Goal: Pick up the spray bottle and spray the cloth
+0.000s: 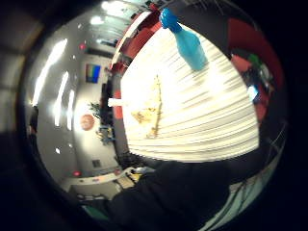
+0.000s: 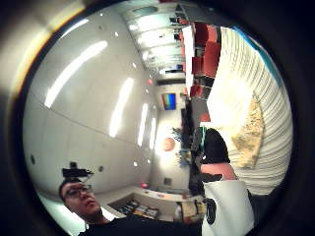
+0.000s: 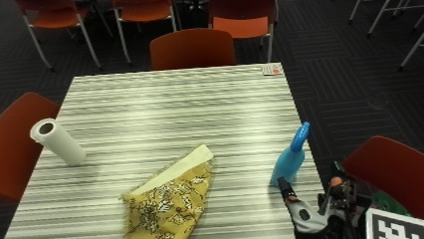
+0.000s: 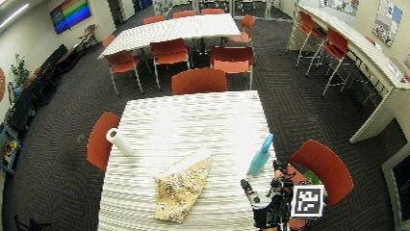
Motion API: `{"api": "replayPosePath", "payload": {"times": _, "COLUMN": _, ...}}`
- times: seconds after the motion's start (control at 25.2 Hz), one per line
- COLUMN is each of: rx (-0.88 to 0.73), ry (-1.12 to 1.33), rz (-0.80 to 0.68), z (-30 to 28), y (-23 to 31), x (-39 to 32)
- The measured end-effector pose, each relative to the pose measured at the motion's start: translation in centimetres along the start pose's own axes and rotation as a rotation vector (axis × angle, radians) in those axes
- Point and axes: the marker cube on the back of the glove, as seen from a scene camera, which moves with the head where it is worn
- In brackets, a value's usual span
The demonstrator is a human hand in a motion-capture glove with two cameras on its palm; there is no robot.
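Here the bottle (image 3: 289,162) stands upright near the tabletop's right edge, with the cloth (image 3: 172,196) lying toward the front edge. The right hand (image 3: 306,214) hovers just off the front right corner, touching nothing; I cannot tell how its fingers are set. A careless reach could tip the bottle off that edge.

I see a desk (image 3: 179,107) striped in fine grey and off-white bands. On it, the spray bottle (image 3: 289,162) is bright blue all over, its head a slightly deeper blue. The cloth (image 3: 173,197) is mustard yellow with a pale leafy print, and its turned-over edge shows plain cream. The paper roll (image 3: 58,142) is white. Orange-red chairs (image 3: 192,48) ring the desk, over dark charcoal carpet (image 3: 344,64) with a faint chevron weave.
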Motion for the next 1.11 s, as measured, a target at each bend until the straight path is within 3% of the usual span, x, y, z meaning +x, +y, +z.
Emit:
{"api": "replayPosePath", "payload": {"times": 0.12, "rx": 0.063, "ry": -0.158, "rz": 0.095, "z": 0.4, "y": -0.1, "x": 1.1}}
{"api": "replayPosePath", "payload": {"times": 0.44, "rx": 0.053, "ry": -0.177, "rz": 0.163, "z": 1.2, "y": -1.4, "x": 2.1}}
{"api": "replayPosePath", "payload": {"times": 1.11, "rx": 0.194, "ry": -0.014, "rz": 0.305, "z": 2.7, "y": -14.2, "x": 9.2}}
